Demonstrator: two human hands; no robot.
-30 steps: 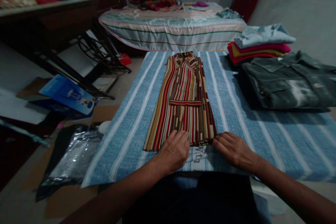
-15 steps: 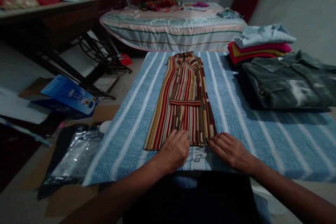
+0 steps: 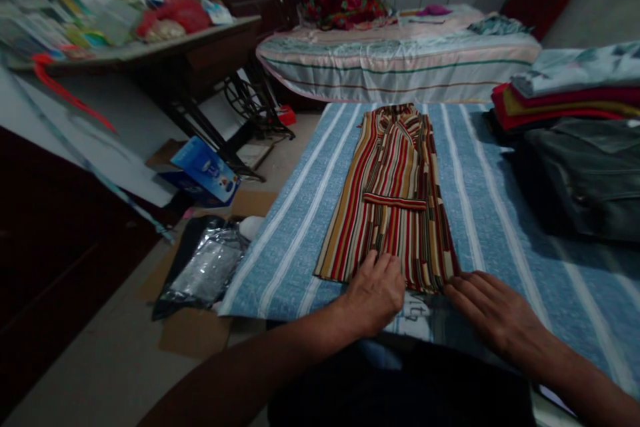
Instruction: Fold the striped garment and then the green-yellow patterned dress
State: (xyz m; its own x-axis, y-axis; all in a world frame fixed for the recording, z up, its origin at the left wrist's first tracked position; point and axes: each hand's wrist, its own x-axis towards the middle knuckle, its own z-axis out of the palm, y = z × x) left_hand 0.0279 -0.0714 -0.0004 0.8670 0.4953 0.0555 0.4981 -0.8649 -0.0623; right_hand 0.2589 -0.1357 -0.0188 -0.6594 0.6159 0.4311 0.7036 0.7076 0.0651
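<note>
Striped long-sleeved shirt (image 3: 395,200) in red, gold and cream cloth lay folded into a long narrow panel on the blue, white-lined towel (image 3: 500,213) that covered the tabletop, collar at the far end and hem just in front of me. My left hand (image 3: 374,293) rested palm down on the near hem, fingers together and slightly curled, gripping nothing. My right hand (image 3: 493,312) lay flat on the towel with its fingers stretched toward the shirt's near right corner. In the dim light I could not tell whether those fingertips touched the cloth or stopped just short of it.

To my right, well apart from the shirt, sat a dark grey-green folded jacket (image 3: 585,173), and beyond it a stack of folded red, yellow and pale blue garments (image 3: 565,93).

For a clean result, I judged both palms had to stay flat and press evenly, so the layers under the hem would not slide. The side edges had to run straight along the towel's white lines, and any pull on the corner had to be gentle.
</note>
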